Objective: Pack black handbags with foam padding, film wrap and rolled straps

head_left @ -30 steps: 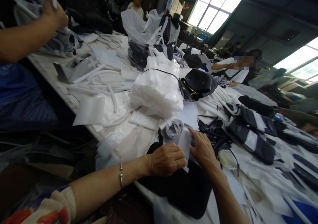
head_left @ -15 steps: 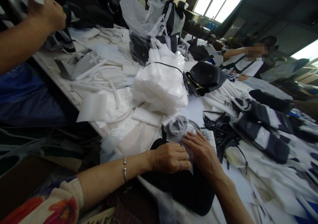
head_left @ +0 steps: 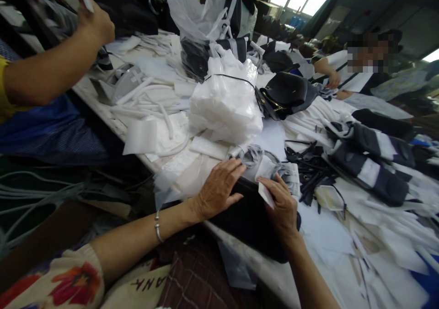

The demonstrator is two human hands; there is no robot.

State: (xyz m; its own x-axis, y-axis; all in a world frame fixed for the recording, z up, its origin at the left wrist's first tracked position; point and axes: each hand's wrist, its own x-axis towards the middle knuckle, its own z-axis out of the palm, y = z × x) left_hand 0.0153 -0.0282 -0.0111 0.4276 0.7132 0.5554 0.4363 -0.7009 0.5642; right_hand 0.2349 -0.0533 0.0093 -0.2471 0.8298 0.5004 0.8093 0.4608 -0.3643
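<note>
A black bag (head_left: 247, 222) lies flat at the table edge before me. My left hand (head_left: 219, 191) hovers at or rests on the bag's left side, fingers stretched out and nothing held. In my right hand (head_left: 281, 206), over the bag's right part, a small folded white piece (head_left: 265, 194) is pinched between thumb and fingers; whether it is paper or foam I cannot tell. Just beyond the hands, grey-wrapped straps (head_left: 252, 156) curl at the bag's far edge.
A bundle of white plastic bags (head_left: 226, 103), tied with a black cord, stands mid-table. Dark bags (head_left: 286, 94) sit behind it. Black straps (head_left: 305, 162) and padded black pieces (head_left: 370, 174) lie right. One co-worker's arm (head_left: 51, 76) reaches in at left; another person (head_left: 356, 66) works at far right.
My left hand has opened and moved left, away from the right hand. My right hand now holds the white piece. The co-worker's arm at left has shifted inward.
</note>
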